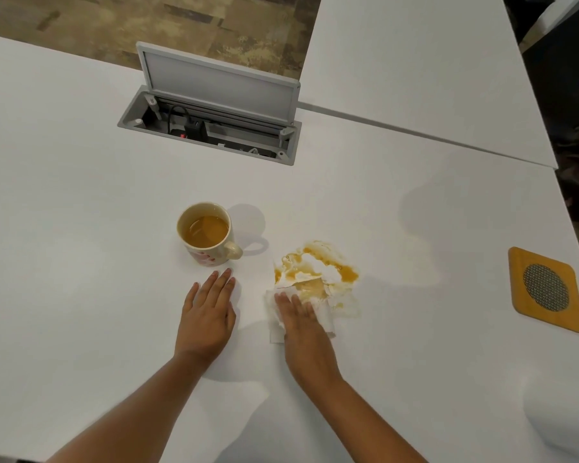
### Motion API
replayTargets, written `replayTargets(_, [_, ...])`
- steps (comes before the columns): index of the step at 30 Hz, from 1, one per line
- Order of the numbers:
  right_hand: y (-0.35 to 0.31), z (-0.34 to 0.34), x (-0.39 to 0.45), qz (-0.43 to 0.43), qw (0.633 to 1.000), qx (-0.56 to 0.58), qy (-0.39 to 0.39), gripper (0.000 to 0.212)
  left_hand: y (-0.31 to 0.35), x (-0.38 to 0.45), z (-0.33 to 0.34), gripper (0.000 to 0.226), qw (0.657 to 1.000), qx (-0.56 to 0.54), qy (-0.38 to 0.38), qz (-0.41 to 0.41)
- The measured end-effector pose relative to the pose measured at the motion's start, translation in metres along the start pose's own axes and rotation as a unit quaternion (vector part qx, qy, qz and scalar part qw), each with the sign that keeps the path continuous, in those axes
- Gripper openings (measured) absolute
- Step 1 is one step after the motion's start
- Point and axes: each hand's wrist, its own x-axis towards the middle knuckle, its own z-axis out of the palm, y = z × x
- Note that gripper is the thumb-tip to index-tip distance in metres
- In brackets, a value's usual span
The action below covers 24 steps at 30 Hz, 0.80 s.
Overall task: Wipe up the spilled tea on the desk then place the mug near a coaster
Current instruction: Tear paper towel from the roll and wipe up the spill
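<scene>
Pooling amber on the white bench (81, 162), the spilled tea (346, 274) lies just right of centre, a ragged patch with a thin pale trail running down its near right side. A white paper towel (315, 317) covers its near left part and is already stained through at the top, where a wet flap lies folded over the puddle. My right hand (301, 324) presses flat on the dry near half of that towel, fingers spread and pointing away from me; its grip is open, pinning the paper by palm pressure, not pinching it. My left hand (208, 312) rests flat on bare bench just left of the towel, grip open and empty, fingertips close to the mug (206, 233) but not touching it.

I judge the wiping is under way and far from done: most of the tea sits beyond and right of the towel. To do it well I would keep the palm flat and sweep from the outer rim inward, gathering the liquid instead of smearing it wider, then fold the soaked flap under so a dry face meets the far right pool. The faint trail nearest me needs its own pass.

The mug stands upright, left of the spill, handle toward the right, and is fairly full, so I would keep my strokes away from it. The wooden coaster (547, 289) lies well apart at the right edge. Beyond the mug, the cable box (211, 128) is open in the bench, so tea should not be pushed that way.
</scene>
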Motion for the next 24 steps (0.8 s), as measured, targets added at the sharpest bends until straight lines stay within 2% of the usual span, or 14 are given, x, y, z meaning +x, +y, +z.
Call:
replayTargets(3, [0.010, 0.008, 0.002, -0.085, 0.993, -0.076, -0.039, 0.055, -0.001, 0.001, 0.000, 0.053, 1.000, 0.002, 0.001, 0.001])
replayTargets(6, [0.018, 0.004, 0.006, -0.092, 0.992, -0.082, -0.034, 0.063, -0.001, 0.000, 0.001, 0.052, 1.000, 0.006, -0.002, 0.002])
replayTargets(10, [0.019, -0.002, 0.008, -0.107, 0.975, -0.190, -0.038, 0.048, -0.001, 0.000, 0.002, 0.051, 1.000, 0.011, -0.001, -0.001])
replayTargets(14, [0.035, 0.000, 0.021, -0.161, 0.978, -0.115, -0.072, 0.048, -0.001, -0.001, 0.002, 0.051, 1.000, 0.013, 0.001, 0.000])
replayTargets(18, [0.038, -0.002, 0.062, -0.182, 0.975, -0.114, -0.051, 0.049, 0.000, -0.001, 0.001, 0.051, 1.000, 0.009, -0.001, -0.003])
replayTargets(21, [0.035, -0.007, 0.086, -0.168, 0.980, -0.098, -0.048, 0.051, -0.001, 0.000, 0.000, 0.051, 1.000, 0.009, -0.002, -0.005])
replayTargets(24, [0.045, -0.016, 0.098, -0.101, 0.992, -0.077, -0.014, 0.061, 0.000, 0.000, 0.000, 0.050, 1.000, 0.012, -0.007, -0.004])
